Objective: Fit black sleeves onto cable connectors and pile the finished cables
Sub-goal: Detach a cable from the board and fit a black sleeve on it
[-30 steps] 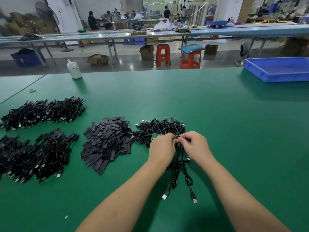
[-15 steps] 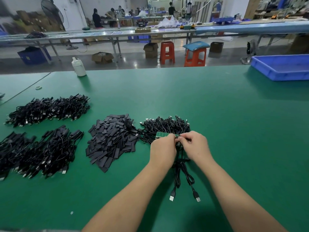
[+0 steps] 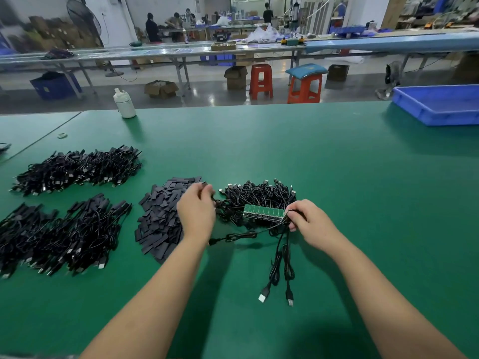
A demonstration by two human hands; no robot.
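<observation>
Green matting covers the tabletop (image 3: 337, 203) in the head view, the only view here. The left hand (image 3: 195, 212) reaches over the right edge of the heap of flat black sleeves (image 3: 163, 216), fingers curled at the heap's far corner; whether they pinch a sleeve cannot be told. The right hand (image 3: 309, 222) pinches a black cable end at the right end of a green strip of small boards (image 3: 264, 212), which lies on the near side of the pile of unfinished cables (image 3: 256, 198). From that hand 2 cables (image 3: 281, 268) trail toward the person, their plugs lying on the matting (another cable runs left, along the tabletop, toward the left wrist). At the left lie 2 piles of finished cables, one farther (image 3: 77, 169) and one nearer (image 3: 62, 237). A white bottle (image 3: 124, 103) stands at the far edge, and a blue tray (image 3: 440, 104) sits at the far right.
</observation>
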